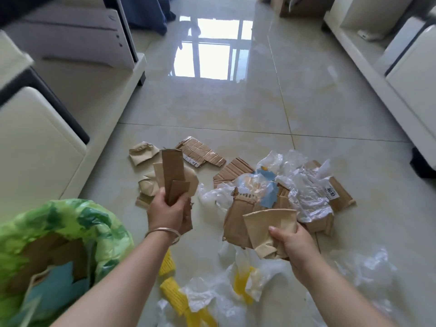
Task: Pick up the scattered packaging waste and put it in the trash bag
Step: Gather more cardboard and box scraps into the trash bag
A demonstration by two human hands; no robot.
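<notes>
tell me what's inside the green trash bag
Inside the green trash bag, brown cardboard pieces and a blue scrap show. Anything deeper is covered.

Bright daylight, window glare on the glossy floor (pixel 212 60), wide-angle bending and blur at edges.

- You can read "4010" on a white label (pixel 330 192) stuck to a cardboard strip (pixel 342 193), lying well beyond your right hand's fingers (pixel 280 234).
- The label (pixel 192 161) on the flattened cardboard (pixel 200 152) past your left fingers is too small to read.
</notes>
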